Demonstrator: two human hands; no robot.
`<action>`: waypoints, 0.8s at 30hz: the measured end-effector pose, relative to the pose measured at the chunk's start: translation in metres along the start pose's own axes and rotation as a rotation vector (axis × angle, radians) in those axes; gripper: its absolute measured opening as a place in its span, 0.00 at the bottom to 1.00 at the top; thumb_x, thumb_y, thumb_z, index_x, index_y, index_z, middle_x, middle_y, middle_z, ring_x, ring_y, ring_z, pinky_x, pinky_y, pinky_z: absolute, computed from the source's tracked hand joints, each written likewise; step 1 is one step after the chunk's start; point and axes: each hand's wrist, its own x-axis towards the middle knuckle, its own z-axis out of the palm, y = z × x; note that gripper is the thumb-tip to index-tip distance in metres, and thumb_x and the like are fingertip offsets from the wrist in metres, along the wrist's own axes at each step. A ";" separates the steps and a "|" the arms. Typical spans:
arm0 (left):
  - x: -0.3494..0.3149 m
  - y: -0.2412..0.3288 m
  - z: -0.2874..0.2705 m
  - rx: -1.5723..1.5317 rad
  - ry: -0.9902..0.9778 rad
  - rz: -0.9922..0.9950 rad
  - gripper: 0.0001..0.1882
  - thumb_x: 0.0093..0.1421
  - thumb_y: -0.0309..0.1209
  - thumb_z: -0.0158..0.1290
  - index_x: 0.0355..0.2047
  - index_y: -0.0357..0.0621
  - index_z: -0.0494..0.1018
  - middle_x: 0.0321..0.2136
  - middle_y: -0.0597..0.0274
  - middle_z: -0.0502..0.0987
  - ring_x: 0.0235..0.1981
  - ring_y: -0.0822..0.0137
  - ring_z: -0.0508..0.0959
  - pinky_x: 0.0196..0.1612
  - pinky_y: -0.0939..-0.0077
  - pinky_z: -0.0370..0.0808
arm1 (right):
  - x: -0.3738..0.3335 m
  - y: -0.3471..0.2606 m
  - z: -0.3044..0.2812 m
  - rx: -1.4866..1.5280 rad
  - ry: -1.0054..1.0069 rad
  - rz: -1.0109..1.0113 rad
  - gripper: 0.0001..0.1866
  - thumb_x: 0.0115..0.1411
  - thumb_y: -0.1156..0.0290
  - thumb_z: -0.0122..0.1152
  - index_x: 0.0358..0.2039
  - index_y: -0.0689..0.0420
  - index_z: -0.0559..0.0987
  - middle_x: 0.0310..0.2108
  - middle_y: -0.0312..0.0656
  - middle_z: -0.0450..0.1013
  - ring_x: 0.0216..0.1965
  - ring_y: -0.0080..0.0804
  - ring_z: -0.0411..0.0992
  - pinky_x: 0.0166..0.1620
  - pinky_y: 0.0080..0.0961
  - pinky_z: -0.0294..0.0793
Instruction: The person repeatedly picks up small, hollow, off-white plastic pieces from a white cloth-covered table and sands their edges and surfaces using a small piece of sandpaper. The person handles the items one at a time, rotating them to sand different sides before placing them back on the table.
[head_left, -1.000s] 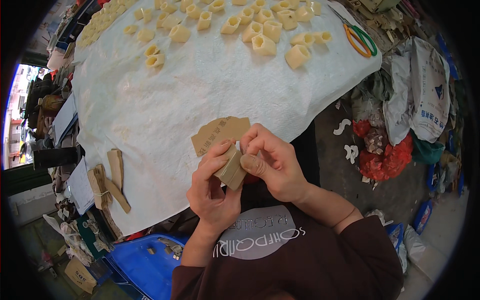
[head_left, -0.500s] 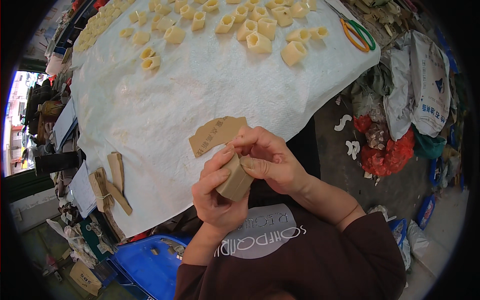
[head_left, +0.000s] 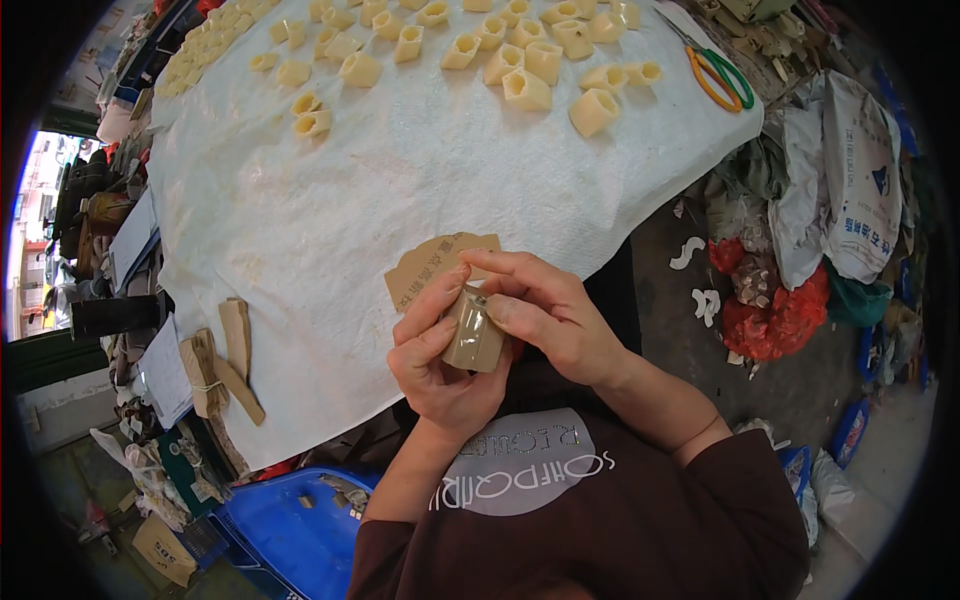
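Note:
A small tan block (head_left: 474, 342) with flat sides and a glossy face is held in front of my chest. My left hand (head_left: 428, 368) wraps round it from the left, fingers closed on its side. Thumb and fingertips of my right hand (head_left: 545, 312) pinch its upper right edge, where a small dark spot shows. Just beyond my fingertips a tan cardboard piece (head_left: 432, 262) with a scalloped edge and dark printing lies on the white sheet (head_left: 300, 230), partly hidden by my hands.
Pale yellow hollow pieces (head_left: 527, 90) are scattered over the far part of the sheet. Scissors (head_left: 722, 80) with orange and green handles lie far right. Cardboard strips (head_left: 207, 375) lie at left. A blue plastic bin (head_left: 300, 530) stands lower left; bags (head_left: 765, 315) crowd the floor at right.
The block has turned in my hands, so a shiny face now shows instead of a matt one. My right thumb and fingers have shifted slightly along its upper edge.

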 end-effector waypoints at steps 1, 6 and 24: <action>0.000 0.000 0.000 0.003 -0.001 -0.008 0.32 0.39 0.15 0.62 0.40 0.44 0.55 0.46 0.47 0.65 0.47 0.52 0.71 0.49 0.62 0.70 | 0.001 -0.001 -0.001 0.020 -0.008 0.004 0.23 0.57 0.72 0.46 0.54 0.61 0.63 0.41 0.44 0.68 0.40 0.23 0.67 0.38 0.18 0.68; 0.001 0.000 0.004 -0.017 -0.015 -0.002 0.32 0.40 0.16 0.62 0.41 0.44 0.54 0.47 0.44 0.64 0.48 0.50 0.70 0.49 0.61 0.70 | 0.001 0.006 0.003 0.066 0.027 -0.098 0.22 0.58 0.73 0.46 0.54 0.62 0.63 0.44 0.46 0.67 0.42 0.25 0.67 0.45 0.21 0.67; -0.001 -0.001 0.004 0.068 -0.031 0.002 0.29 0.43 0.16 0.60 0.41 0.43 0.54 0.45 0.35 0.67 0.45 0.48 0.72 0.45 0.62 0.72 | -0.005 0.005 0.005 0.011 0.002 -0.050 0.20 0.59 0.77 0.43 0.53 0.64 0.61 0.45 0.41 0.64 0.45 0.22 0.64 0.47 0.20 0.65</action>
